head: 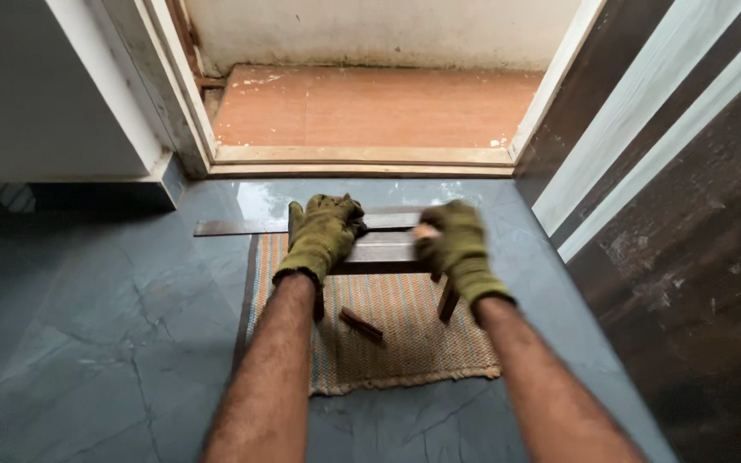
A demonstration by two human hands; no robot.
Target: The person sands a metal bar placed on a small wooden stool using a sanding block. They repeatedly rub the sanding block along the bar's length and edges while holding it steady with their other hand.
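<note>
Both my hands wear olive-green work gloves. My left hand (323, 236) rests flat on top of a small dark wooden stool (385, 250), pressing on its left end. My right hand (454, 244) is blurred with motion and closed around a small light-coloured object held against the stool's right end; I cannot tell what that object is. The stool stands on a striped woven mat (400, 330). A short loose piece of dark wood (360, 324) lies on the mat under the stool.
A long thin dark strip (237, 226) lies on the grey tiled floor (105, 343) behind the mat. Beyond is a doorway threshold (362, 156) with reddish flooring. A dark door (696, 231) stands to the right, a white wall to the left.
</note>
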